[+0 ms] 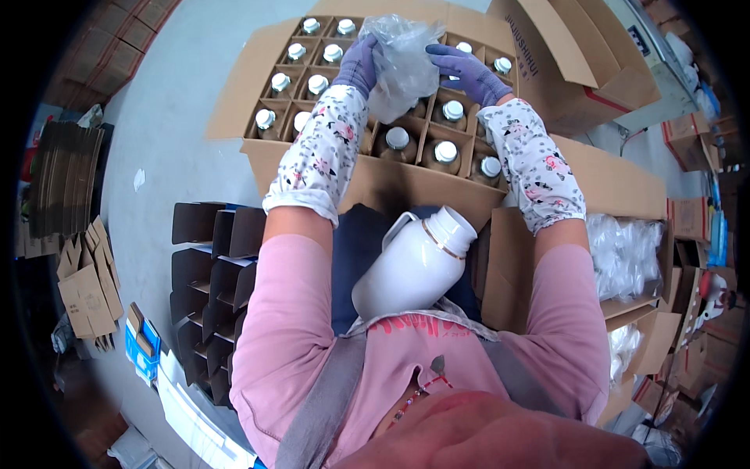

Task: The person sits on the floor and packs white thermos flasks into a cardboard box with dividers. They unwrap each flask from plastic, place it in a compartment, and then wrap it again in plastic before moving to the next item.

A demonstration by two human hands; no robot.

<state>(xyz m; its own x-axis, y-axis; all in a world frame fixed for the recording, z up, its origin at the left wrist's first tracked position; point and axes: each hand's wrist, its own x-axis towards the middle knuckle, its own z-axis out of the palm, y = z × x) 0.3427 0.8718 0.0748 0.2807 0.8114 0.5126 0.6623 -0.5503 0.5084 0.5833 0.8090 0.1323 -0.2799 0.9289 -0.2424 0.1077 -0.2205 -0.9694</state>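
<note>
Both my hands wear purple gloves and floral sleeve covers. My left hand (358, 66) and my right hand (469, 72) each grip a side of a clear plastic bag (404, 61) held above an open cardboard box (242, 102). The box has a grid of cardboard dividers, and white-capped bottles (444, 152) stand in its cells. A large white plastic bottle (416, 263) with a white cap lies tilted on my lap against my chest, its cap pointing toward the box. Neither hand touches it.
A second carton (641, 207) on the right holds several clear bags (625, 254). Empty brown divider grids (209, 273) stand at my left. Flattened cardboard (66, 184) is stacked farther left on the grey floor. Another open carton (562, 55) stands at the far right.
</note>
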